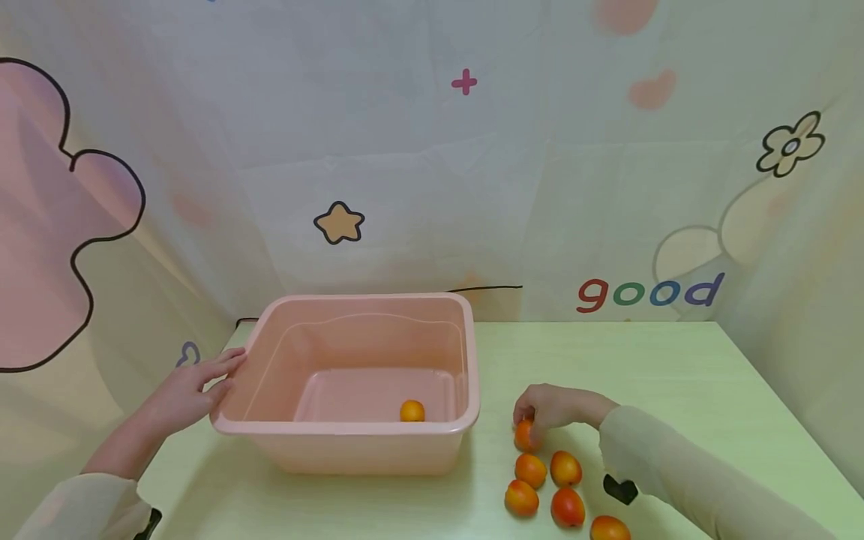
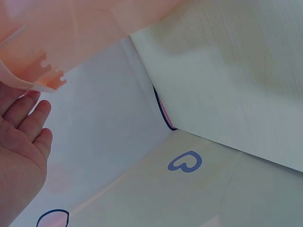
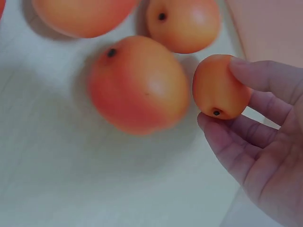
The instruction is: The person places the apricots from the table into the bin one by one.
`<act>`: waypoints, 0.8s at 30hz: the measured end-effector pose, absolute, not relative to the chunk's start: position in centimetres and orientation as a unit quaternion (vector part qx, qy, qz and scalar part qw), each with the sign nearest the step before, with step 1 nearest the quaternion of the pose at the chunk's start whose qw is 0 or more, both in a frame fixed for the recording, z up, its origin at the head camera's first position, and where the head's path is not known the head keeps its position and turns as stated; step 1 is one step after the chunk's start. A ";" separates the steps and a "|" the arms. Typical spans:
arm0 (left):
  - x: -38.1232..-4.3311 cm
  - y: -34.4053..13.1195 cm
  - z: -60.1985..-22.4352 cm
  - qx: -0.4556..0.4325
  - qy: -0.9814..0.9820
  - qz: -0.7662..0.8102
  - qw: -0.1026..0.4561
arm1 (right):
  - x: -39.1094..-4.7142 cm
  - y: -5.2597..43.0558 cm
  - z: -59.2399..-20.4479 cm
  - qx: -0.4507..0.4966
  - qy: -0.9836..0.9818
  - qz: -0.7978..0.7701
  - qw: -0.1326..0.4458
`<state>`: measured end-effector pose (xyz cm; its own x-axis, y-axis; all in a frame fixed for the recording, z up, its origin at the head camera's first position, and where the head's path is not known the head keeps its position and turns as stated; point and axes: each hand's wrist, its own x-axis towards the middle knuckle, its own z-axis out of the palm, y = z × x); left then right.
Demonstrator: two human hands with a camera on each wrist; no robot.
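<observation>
My left hand [image 1: 185, 394] touches the left rim of a pink plastic basin [image 1: 351, 450] from outside. In the left wrist view, the fingertips of that left hand [image 2: 21, 137] meet the underside of the basin's rim [image 2: 33, 86]. To the basin's right, my right hand [image 1: 550, 405] pinches a small orange fruit [image 1: 525, 436] between thumb and fingers. Seen from the right wrist, this fruit [image 3: 218, 87] has a dark dot at its lower end, and the right hand [image 3: 270, 142] holds it from the side. A redder fruit [image 3: 142, 85] lies close beside it.
One orange fruit [image 1: 412, 411] lies inside the basin, towards its front right. Several orange-red fruits [image 1: 567, 507] lie on the pale table [image 1: 675, 375] in front of my right hand. A printed curtain [image 1: 418, 187] hangs behind the table and along its sides.
</observation>
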<state>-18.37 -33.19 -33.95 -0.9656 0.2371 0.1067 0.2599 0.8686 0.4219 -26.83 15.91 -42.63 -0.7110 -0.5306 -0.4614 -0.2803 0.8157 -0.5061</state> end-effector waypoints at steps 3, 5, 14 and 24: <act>-18.4 -33.2 -34.0 -0.130 -0.966 -0.221 0.027 | -27.1 15.8 -41.7 -0.235 0.901 -0.207 0.300; -18.4 -33.2 -34.0 -0.129 -0.967 -0.219 0.027 | -27.2 15.6 -40.9 -0.237 0.901 -0.210 0.298; -18.4 -33.1 -34.0 -0.129 -0.967 -0.216 0.028 | -28.2 15.3 -37.8 -0.256 0.903 -0.202 0.281; -18.4 -33.1 -33.9 -0.129 -0.967 -0.218 0.031 | -28.7 15.3 -34.7 -0.278 0.904 -0.193 0.260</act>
